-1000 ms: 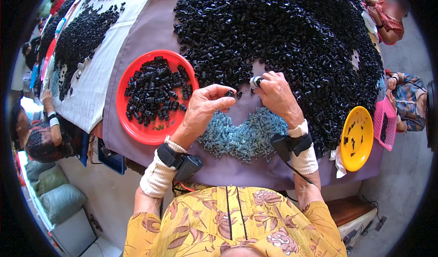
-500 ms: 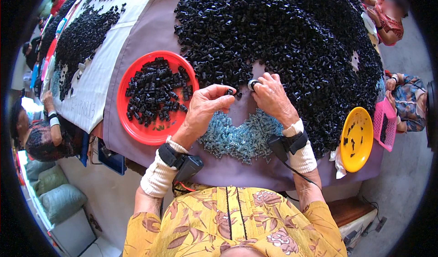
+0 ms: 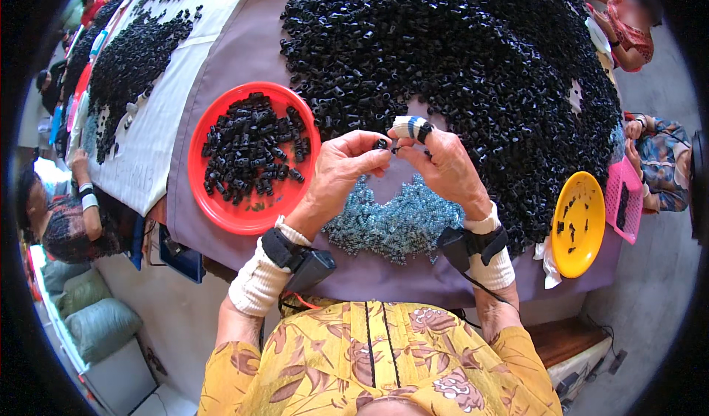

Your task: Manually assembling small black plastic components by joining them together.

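My left hand (image 3: 341, 166) pinches a small black plastic piece (image 3: 381, 144) between thumb and fingertips. Close beside it, my right hand (image 3: 449, 166) has thumb and fingers drawn together at the same piece; a tiny dark bit shows at its fingertips, too small to make out. A white wrap with blue stripes (image 3: 408, 127) covers one right finger. Below both hands lies a heap of pale-blue coil springs (image 3: 395, 224). Beyond them spreads a large pile of black plastic pieces (image 3: 443, 54). To the left, a red round tray (image 3: 204, 208) holds many black pieces.
A yellow plate (image 3: 588, 228) with a few black bits sits at the right edge, beside a pink basket (image 3: 628, 220). Purple cloth (image 3: 229, 54) covers the table. Co-workers sit on both sides; a white-covered table (image 3: 170, 98) with more black pieces stands left.
My right hand has turned and its fingertips have come closer to the black piece in my left hand. The left hand has shifted slightly and still pinches its piece.
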Available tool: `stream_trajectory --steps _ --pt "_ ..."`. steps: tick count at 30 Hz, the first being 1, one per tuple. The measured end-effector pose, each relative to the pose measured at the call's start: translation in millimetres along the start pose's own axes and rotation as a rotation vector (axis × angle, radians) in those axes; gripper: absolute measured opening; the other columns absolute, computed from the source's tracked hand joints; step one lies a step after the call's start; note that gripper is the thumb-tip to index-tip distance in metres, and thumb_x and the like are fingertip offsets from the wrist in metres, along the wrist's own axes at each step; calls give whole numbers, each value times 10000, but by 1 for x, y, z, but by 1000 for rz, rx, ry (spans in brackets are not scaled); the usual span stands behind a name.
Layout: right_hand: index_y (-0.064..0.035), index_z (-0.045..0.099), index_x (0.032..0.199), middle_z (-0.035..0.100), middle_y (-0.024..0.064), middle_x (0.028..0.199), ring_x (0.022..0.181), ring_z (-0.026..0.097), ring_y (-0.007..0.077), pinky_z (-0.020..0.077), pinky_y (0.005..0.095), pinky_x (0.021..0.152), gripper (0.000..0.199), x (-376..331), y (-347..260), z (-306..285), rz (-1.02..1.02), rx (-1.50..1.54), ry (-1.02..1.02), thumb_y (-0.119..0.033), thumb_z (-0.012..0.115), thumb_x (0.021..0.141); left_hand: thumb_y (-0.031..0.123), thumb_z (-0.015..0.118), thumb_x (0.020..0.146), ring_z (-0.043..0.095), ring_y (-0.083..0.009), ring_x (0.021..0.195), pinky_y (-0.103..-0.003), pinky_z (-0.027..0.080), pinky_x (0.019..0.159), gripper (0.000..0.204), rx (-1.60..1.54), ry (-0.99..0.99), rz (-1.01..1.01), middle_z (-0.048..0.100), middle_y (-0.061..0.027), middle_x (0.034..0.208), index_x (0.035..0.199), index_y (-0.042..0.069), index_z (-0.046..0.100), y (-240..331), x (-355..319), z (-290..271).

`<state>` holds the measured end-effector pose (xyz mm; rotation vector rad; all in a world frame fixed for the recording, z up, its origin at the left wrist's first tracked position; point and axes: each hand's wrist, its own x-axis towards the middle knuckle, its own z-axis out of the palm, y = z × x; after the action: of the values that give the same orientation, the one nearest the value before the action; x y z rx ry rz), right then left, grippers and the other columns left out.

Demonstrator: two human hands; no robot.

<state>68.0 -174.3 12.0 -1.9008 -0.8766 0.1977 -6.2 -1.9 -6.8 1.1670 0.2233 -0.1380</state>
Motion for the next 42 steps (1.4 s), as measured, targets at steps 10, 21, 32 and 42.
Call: stream_trajectory --steps 10,21,32,42 --pt "-7 595 893 588 166 768 724 548 354 429 416 665 138 3 -10 6 -84 -150 31 -91 611 786 68 652 819 616 -109 732 -254 508 669 204 14 25 106 657 -52 860 1007 -2 615 -2 1 2" --pt "-16 601 816 561 144 709 693 542 317 407 404 665 169 2 -5 6 -78 -269 -20 -185 597 833 80 661 817 615 -109 727 -253 512 673 209 -45 70 140 656 -55 867 1004 -2 616 -4 2 3" --pt "-10 605 794 594 116 737 727 568 284 423 393 742 134 11 -19 -1 -266 -346 114 -133 648 766 57 660 816 607 -95 714 -236 504 664 220 33 92 169 651 -45 820 1024 -1 617 -2 0 4" --pt "-27 603 784 583 97 719 708 553 248 397 389 786 104 10 -19 7 -356 -547 118 -130 620 785 65 625 850 588 -75 758 -214 496 694 255 131 52 174 643 -37 885 1088 -20 598 2 -3 6"
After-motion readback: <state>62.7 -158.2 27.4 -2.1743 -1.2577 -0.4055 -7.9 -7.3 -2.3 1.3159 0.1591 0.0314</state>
